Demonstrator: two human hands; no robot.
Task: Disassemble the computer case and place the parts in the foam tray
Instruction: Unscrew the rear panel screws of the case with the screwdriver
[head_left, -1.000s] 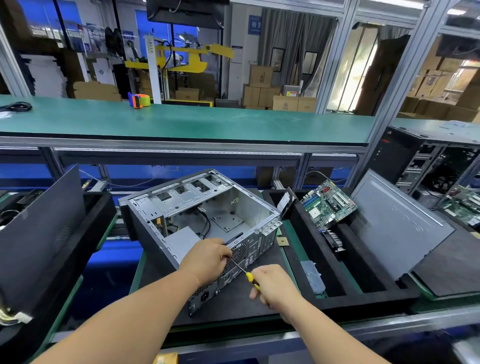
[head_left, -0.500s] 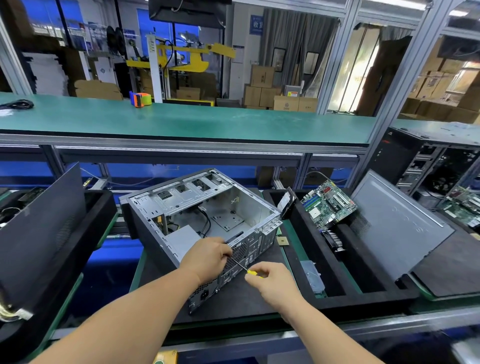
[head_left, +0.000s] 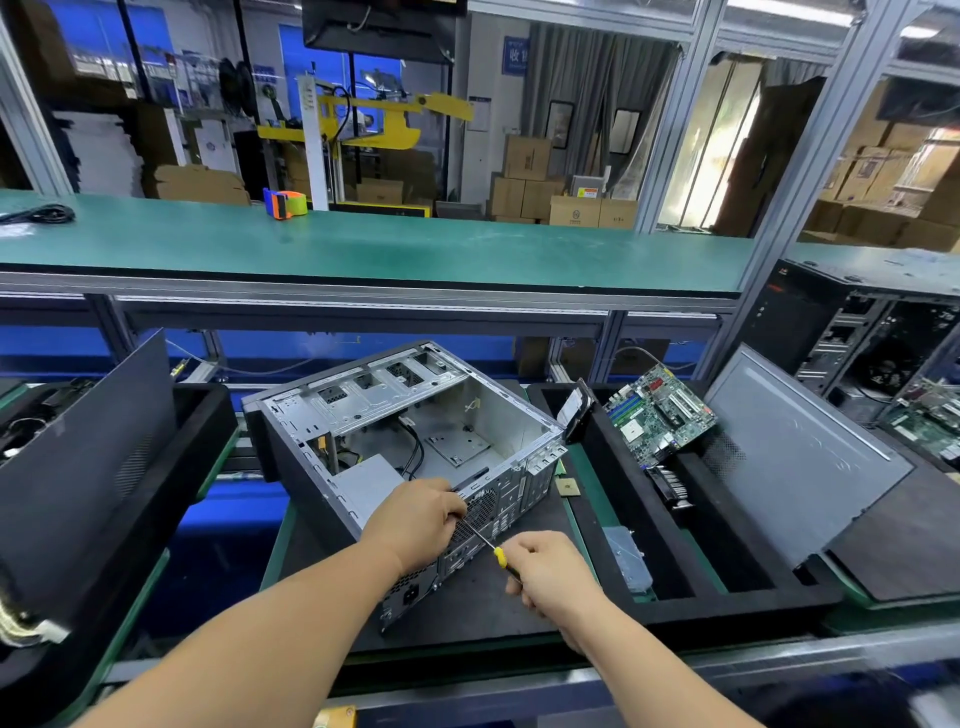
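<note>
An open grey computer case (head_left: 363, 400) lies on its side on a black mat, with its rear panel toward me. My left hand (head_left: 415, 519) grips the top edge of that rear panel. My right hand (head_left: 550, 577) holds a yellow-handled screwdriver (head_left: 500, 557), whose thin shaft points up-left at the rear panel just under my left hand. The grey power supply (head_left: 366, 480) sits inside the case by my left hand. To the right, the black foam tray (head_left: 727, 551) holds a green motherboard (head_left: 657, 413), a hard drive (head_left: 576, 410) and a leaning grey side panel (head_left: 800, 462).
A small CPU chip (head_left: 567, 487) lies on the mat between case and tray. A clear plastic part (head_left: 631, 564) sits in the tray's near slot. Another black tray with a dark panel (head_left: 88, 457) stands at left. A second case (head_left: 857, 343) is at far right, under a green shelf (head_left: 363, 249).
My right hand has shifted slightly along the screwdriver handle, with more of the yellow grip showing. My left hand and the case stay where they were.
</note>
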